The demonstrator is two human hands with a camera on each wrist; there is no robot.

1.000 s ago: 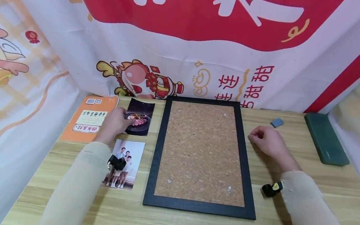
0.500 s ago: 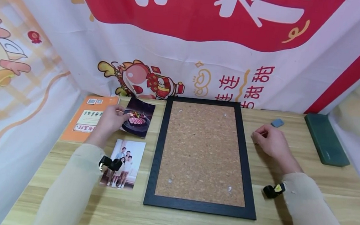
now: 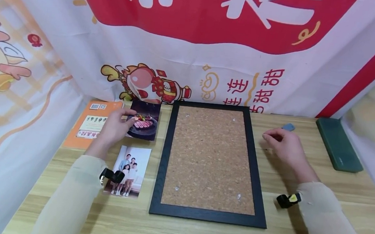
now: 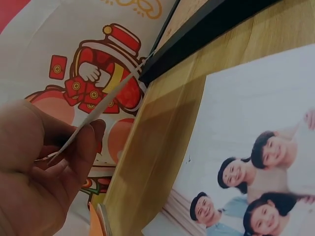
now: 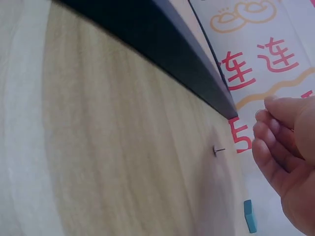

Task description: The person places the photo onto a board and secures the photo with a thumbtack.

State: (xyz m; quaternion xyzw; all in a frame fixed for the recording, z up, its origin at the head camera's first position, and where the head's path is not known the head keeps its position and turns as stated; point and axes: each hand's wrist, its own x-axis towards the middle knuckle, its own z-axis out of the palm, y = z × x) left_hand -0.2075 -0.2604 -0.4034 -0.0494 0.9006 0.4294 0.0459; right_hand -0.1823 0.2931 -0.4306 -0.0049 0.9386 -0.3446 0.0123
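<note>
My left hand (image 3: 117, 127) pinches the left edge of a photo of a plate of food (image 3: 144, 122). In the left wrist view that photo (image 4: 101, 105) appears nearly edge-on, gripped between thumb and fingers. Below it a family photo (image 3: 130, 171) lies flat on the table. A cork board (image 3: 212, 160) with a black frame lies to the right, with small shiny pins near its corners. Right of the board, my right hand (image 3: 283, 144) hovers with loosely bent fingers, thumb close to index; nothing shows in them. A thumbtack (image 5: 217, 150) stands point up on the table near its fingertips.
An orange book (image 3: 87, 132) lies at the back left, partly behind the left hand. A small blue block (image 3: 288, 126) lies behind the right hand. At the far right is a dark green case (image 3: 340, 145). A printed cloth (image 3: 191, 72) hangs behind the table.
The left hand has shifted slightly left with the food photo, which tilted and has come back straighter. The right hand has moved a little right and back, uncovering the small tack.
</note>
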